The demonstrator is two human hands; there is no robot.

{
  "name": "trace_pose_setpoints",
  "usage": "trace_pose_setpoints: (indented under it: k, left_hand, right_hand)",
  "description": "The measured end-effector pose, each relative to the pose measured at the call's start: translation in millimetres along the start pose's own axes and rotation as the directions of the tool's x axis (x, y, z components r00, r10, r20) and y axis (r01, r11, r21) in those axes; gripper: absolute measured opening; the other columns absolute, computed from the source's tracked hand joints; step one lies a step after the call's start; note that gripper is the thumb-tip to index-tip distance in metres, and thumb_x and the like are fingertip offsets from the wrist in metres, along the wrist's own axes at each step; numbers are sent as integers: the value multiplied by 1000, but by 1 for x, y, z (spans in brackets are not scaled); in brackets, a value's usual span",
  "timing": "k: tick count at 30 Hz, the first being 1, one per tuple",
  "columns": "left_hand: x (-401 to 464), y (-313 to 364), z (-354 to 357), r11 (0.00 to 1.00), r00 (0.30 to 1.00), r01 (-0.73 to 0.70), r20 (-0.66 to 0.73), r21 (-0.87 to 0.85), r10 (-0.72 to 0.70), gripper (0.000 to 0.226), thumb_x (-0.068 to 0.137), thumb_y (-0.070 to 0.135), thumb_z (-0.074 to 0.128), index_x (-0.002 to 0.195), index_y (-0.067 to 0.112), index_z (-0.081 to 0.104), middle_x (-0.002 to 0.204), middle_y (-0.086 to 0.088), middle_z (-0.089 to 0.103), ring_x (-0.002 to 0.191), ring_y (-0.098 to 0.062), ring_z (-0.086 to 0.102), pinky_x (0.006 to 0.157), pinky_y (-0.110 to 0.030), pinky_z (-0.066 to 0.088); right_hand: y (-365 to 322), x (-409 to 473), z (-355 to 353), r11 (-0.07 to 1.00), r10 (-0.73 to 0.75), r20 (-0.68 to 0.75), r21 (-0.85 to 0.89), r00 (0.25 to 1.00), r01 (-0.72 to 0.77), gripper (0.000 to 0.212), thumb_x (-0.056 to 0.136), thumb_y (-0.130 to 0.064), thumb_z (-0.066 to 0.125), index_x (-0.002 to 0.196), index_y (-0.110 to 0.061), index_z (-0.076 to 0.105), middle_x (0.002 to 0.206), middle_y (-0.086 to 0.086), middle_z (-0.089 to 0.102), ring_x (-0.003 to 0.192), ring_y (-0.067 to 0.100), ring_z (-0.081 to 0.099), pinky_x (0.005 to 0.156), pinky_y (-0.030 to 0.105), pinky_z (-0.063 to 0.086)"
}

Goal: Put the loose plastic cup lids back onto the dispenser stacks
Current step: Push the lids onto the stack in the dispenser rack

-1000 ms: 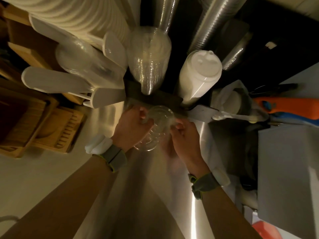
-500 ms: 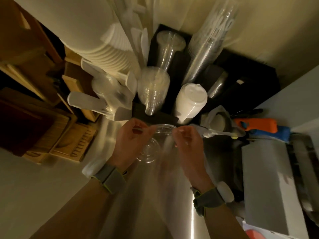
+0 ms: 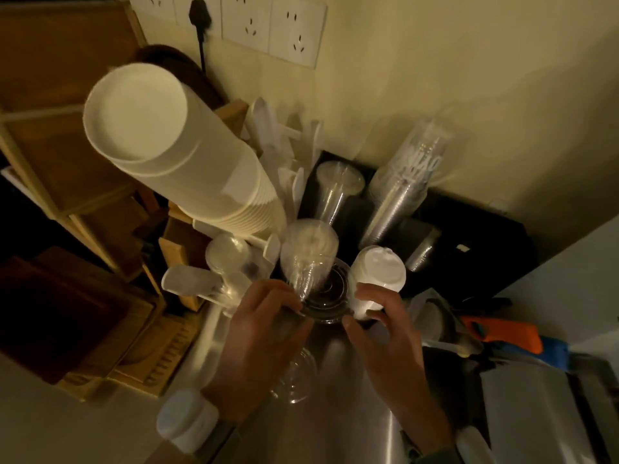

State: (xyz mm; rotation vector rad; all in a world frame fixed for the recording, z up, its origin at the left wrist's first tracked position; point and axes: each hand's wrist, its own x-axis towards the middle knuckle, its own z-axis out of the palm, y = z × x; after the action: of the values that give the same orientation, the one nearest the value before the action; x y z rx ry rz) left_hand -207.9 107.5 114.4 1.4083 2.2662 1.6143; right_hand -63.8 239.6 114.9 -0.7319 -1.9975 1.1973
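Observation:
Both my hands hold clear plastic lids [image 3: 330,298] by their rims, raised in front of the black dispenser [image 3: 469,236]. My left hand [image 3: 264,333] pinches the left rim and my right hand [image 3: 385,333] the right rim. The lids sit between a stack of clear dome lids [image 3: 308,252] and a stack of white lids [image 3: 378,272]. Another clear lid [image 3: 296,380] lies on the steel counter under my left hand. Taller stacks of clear lids [image 3: 336,189] and clear cups [image 3: 405,182] rise behind.
A tall stack of white paper cups [image 3: 174,145] leans at the left beside wooden trays [image 3: 127,356]. Wall sockets [image 3: 268,25] are above. An orange and blue tool [image 3: 509,333] and a grey box [image 3: 529,413] lie at the right.
My hands have lifted the clear lids off the counter and up toward the dispenser stacks. The camera has tilted upward, so the wall and sockets show.

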Motion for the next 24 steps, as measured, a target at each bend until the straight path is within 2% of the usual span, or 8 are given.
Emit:
trace_pose_setpoints:
  k: [4,7,11,16,18,20,23,24]
  left_hand:
    - [14,-1,17,1000,998,-12,-64,18,14,21,73,16,78,89,20,64,109,6,56,97,-6,58,77,-24,54]
    - [30,2,27,998,998,-13,-56,63,16,25,76,20,76,94,28,59,117,12,51,95,-8,60,73,-22,56]
    - [73,7,38,993,992,-31,-118,111,44,27,76,20,76,97,27,60,116,5,55,94,-15,58,72,-34,54]
    - [117,14,50,992,984,-54,-164,118,73,17,83,19,70,97,17,62,109,-3,61,91,-18,62,73,-28,53]
    - [129,12,57,992,979,-72,-183,104,90,14,82,11,71,94,8,64,102,-10,62,88,-21,61,75,-36,54]
    - [141,11,65,991,977,-64,-195,115,86,12,82,8,71,91,4,65,99,-12,62,86,-21,60,74,-36,52]
    - [151,5,73,995,977,-26,-207,93,45,12,80,3,71,90,1,65,99,-16,62,87,-19,58,71,-35,51]
    - [152,3,74,995,978,-15,-204,102,36,12,80,4,71,90,1,65,100,-16,63,88,-20,58,71,-36,52]
  right_hand:
    - [2,18,-2,996,-34,-20,-85,999,32,45,78,-6,75,111,-32,59,121,-21,60,117,9,56,94,30,52]
    - [1,34,-7,990,-28,-48,-143,998,21,45,79,-18,75,113,-40,57,121,-31,56,116,1,54,95,35,51]
    - [-5,77,-17,990,-59,-91,-136,994,46,32,80,-38,65,110,-47,58,115,-16,64,110,10,60,93,41,51]
    - [-8,126,-18,960,-143,-90,-255,986,116,29,85,-28,66,111,-40,60,108,-29,58,108,12,60,94,40,51]
    - [-5,139,-15,944,-176,-85,-297,981,144,26,87,-27,63,112,-31,62,106,-20,61,103,17,63,91,42,53]
    - [-2,150,-11,925,-222,-91,-334,971,180,23,87,-23,59,109,-20,66,106,-6,65,99,18,64,89,36,53]
    - [1,161,-3,917,-227,-70,-351,971,189,27,89,-12,60,115,-14,65,115,0,62,103,14,62,91,9,42]
    - [1,162,1,915,-214,-50,-361,976,182,31,89,-10,59,120,-12,62,122,2,60,108,14,60,95,8,39]
